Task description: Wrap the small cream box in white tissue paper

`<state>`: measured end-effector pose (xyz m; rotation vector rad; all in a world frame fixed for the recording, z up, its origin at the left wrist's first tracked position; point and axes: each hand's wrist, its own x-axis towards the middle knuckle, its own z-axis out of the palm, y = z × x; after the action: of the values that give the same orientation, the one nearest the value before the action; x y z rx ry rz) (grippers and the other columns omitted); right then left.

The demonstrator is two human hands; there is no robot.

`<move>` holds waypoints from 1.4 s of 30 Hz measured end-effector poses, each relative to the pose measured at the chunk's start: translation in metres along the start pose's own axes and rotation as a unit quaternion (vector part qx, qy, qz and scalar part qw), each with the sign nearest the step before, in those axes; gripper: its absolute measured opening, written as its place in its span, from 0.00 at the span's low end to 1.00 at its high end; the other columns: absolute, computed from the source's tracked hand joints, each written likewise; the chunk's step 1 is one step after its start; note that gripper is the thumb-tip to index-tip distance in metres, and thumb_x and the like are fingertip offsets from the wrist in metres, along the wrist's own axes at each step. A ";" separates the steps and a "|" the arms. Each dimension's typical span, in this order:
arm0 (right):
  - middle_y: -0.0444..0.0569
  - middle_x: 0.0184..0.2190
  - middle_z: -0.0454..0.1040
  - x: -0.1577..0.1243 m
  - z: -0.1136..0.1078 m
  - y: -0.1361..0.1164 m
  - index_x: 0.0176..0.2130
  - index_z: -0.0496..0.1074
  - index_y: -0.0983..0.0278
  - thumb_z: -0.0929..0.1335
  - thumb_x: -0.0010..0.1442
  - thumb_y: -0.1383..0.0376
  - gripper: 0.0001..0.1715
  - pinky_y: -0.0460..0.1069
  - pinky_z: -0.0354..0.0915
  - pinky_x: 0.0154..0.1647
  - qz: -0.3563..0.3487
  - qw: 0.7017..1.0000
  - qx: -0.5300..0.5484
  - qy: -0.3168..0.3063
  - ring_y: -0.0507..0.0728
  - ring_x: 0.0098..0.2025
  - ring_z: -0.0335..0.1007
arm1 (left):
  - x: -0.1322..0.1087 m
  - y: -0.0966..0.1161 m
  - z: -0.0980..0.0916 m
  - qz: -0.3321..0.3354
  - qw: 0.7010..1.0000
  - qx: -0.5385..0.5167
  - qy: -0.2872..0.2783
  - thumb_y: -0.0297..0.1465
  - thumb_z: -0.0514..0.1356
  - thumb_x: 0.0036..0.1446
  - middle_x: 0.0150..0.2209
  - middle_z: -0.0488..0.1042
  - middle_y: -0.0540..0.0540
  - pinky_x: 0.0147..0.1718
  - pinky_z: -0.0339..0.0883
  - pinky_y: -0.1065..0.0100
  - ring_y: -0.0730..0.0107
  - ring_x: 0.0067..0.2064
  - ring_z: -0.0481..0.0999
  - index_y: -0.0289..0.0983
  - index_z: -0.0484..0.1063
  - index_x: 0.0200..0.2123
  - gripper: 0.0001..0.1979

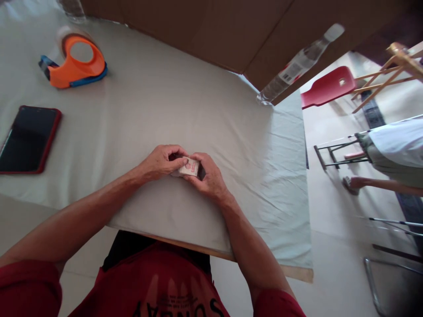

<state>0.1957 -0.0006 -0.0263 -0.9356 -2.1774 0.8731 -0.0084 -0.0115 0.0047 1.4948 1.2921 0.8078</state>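
A small pale block with red print on its top face (192, 167), shaped like a little box or a stack of cards, is held between both hands just above or on the cloth. My left hand (164, 160) grips its left end, with the thumb lying on the printed face. Around its right end my right hand (210, 177) is curled, thumb at the near side and fingers at the far side. The fingers cover its ends, so its exact kind cannot be made out.
A pale cloth (139, 105) covers the table. An orange tape dispenser (79, 66) and a dark phone with a red case (29, 138) lie to the left. At the back are a cardboard box (185, 31) and a plastic bottle (297, 66). A seated person (393, 149) is at right.
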 end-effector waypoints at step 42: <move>0.60 0.65 0.64 -0.008 0.006 0.002 0.69 0.53 0.57 0.71 0.57 0.43 0.51 0.68 0.57 0.67 -0.019 0.992 -0.086 0.087 0.69 0.68 0.59 | 0.001 -0.012 -0.024 0.039 0.983 -0.141 0.110 0.37 0.66 0.52 0.48 0.79 0.41 0.54 0.67 0.59 0.59 0.52 0.77 0.36 0.77 0.49 0.21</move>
<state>0.1965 -0.0074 -0.0332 -1.0099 -2.1362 0.5686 -0.0344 -0.0048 0.0007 1.2623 1.2236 1.1835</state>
